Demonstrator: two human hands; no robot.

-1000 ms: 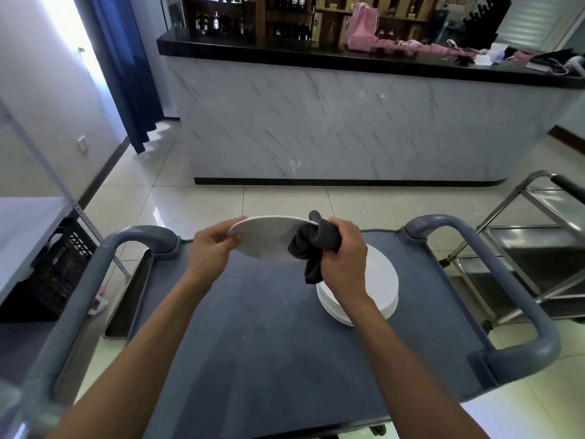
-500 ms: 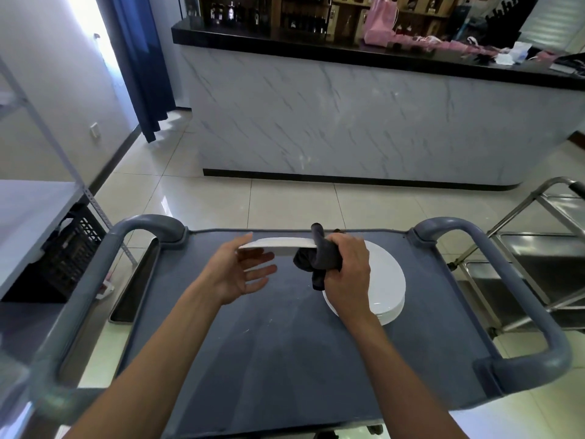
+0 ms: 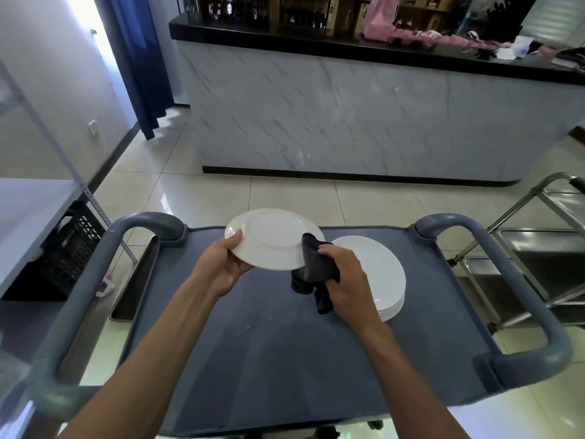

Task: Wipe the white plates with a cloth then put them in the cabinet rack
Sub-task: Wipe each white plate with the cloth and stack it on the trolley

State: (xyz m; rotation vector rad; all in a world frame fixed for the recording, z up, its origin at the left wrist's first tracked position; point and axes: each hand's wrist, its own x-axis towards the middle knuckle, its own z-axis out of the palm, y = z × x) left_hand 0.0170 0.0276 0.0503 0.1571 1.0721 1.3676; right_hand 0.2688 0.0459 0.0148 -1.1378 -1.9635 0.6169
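- left hand point(image 3: 221, 267) pinches the round white ceramic plate point(image 3: 269, 239) by its rim, underside tilted up, so it's open for wiping
- right hand point(image 3: 345, 280) clutches the bunched dark grey cloth point(image 3: 311, 270) against the plate's edge
- stack of white plates point(image 3: 380, 274) waits just beside on the grey plastic cart point(image 3: 285, 359), probably next in line

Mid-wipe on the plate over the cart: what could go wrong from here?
1. The left hand grips the lifted plate by one rim only; pressure from the cloth in the right hand on the opposite edge could lever it loose.
2. The plate hangs over the cart's far edge, so a slip could drop it onto the tiled floor.
3. The plate stack sits right under the wiping hand, and a bump could chip it.
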